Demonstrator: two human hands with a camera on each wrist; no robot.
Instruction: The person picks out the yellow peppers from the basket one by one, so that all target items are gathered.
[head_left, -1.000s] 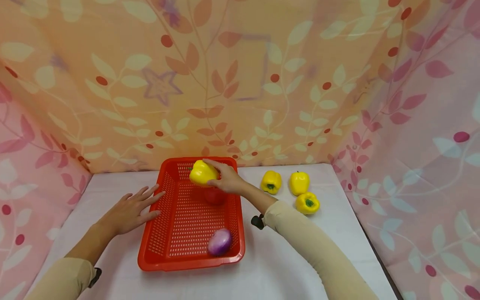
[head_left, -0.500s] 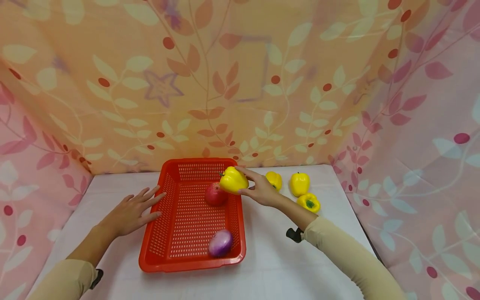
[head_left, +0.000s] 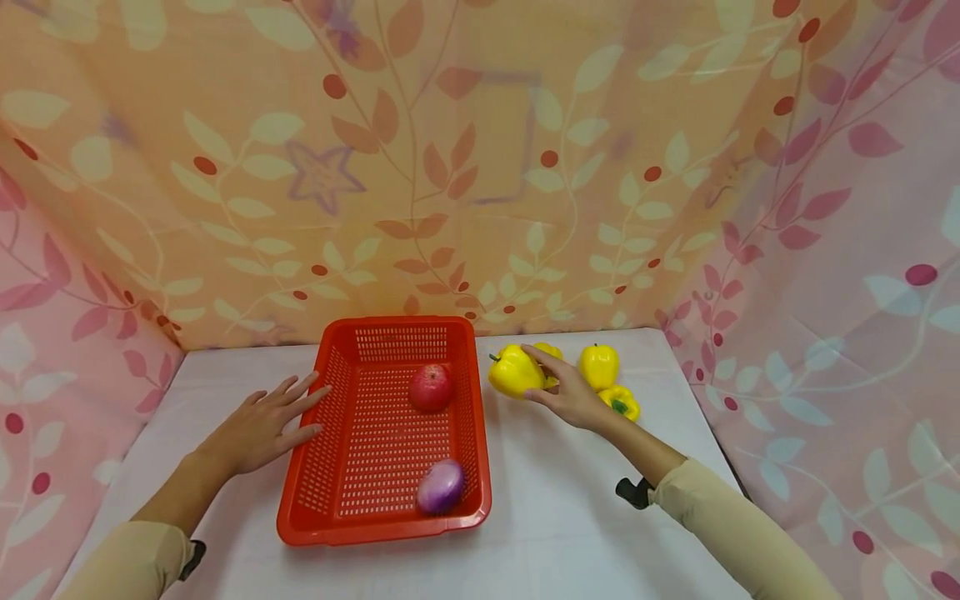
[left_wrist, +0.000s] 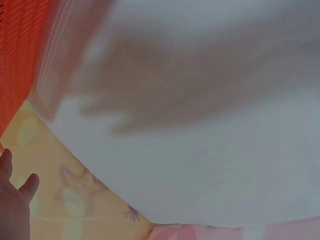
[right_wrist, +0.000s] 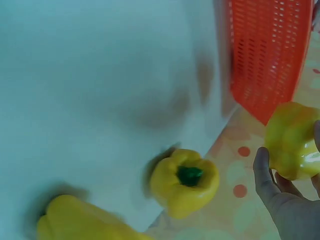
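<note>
In the head view my right hand (head_left: 570, 393) grips a yellow bell pepper (head_left: 514, 372) just right of the red basket (head_left: 482, 450), its stem pointing left. The right wrist view shows thumb and fingers around that same pepper (right_wrist: 292, 140). Behind the hand, a second yellow pepper (head_left: 550, 350) is partly covered. Two more yellow peppers, one upright (head_left: 599, 367) and one on its side (head_left: 621, 402), lie farther right. My left hand (head_left: 258, 427) has its fingers spread, fingertips at the basket's left rim. Inside the basket are a pomegranate (head_left: 431, 387) and a purple onion (head_left: 441, 487).
A white cloth covers the table (head_left: 555, 517). Patterned fabric (head_left: 420, 167) hangs behind and along both sides. The basket's raised rim stands between the two hands.
The right hand has carried the yellow pepper from over the basket's far end rightward, out past its right rim and toward the other peppers. The left hand stays in place.
</note>
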